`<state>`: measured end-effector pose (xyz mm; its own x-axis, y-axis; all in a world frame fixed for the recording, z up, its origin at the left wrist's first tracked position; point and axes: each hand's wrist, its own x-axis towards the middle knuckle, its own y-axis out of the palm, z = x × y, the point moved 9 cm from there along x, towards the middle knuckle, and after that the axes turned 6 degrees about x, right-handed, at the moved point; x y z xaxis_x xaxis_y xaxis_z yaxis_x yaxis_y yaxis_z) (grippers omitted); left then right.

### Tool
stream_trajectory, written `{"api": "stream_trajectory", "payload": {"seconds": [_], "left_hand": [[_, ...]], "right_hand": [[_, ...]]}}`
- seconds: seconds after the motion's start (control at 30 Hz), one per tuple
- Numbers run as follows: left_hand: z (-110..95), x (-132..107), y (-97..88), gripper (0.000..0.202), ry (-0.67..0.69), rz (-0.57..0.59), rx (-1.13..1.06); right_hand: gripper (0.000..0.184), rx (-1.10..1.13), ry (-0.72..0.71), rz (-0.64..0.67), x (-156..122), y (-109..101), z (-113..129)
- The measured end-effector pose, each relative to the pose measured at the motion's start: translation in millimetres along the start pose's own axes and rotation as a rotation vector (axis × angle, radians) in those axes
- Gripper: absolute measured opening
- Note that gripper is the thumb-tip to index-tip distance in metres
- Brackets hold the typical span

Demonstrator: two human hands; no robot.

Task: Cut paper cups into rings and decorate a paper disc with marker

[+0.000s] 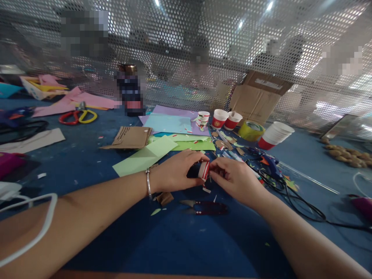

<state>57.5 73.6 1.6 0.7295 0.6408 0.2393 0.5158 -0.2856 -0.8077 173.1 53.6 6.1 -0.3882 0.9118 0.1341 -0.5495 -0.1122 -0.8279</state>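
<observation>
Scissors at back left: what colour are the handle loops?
One red loop and one yellow loop; best seen in the head view.

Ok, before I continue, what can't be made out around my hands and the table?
All in the head view:
- Red-and-white banded piece: partly covered by the left hand.
- Right hand: curled fingers hide whether its fingertips grip the piece.
- Purple object: cut off by the left edge.
- Cardboard piece: print too small to read.
- Background: blurred, screened by the perforated panel.
</observation>
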Motion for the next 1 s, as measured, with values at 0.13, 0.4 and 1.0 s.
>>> {"api": "stream_trajectory", "payload": {"seconds": [0.13, 0.4, 1.0], "left_hand": [[5, 0, -4.6, 0.049, -0.066, -0.026, -0.196], [3, 0, -9.7, 0.053, -0.018, -0.056, -0.487], [36, -1, -10.8, 0.047, -0.328, -0.054, -0.93]], "right_hand": [[0.012, 0.03, -0.002, -0.087, 0, -7, -3], [0.016, 0.084, 0.058, -0.191, 0, -17, -14], [0.025, 0.073, 0.095, -0.212, -3, -32, -8]]}}
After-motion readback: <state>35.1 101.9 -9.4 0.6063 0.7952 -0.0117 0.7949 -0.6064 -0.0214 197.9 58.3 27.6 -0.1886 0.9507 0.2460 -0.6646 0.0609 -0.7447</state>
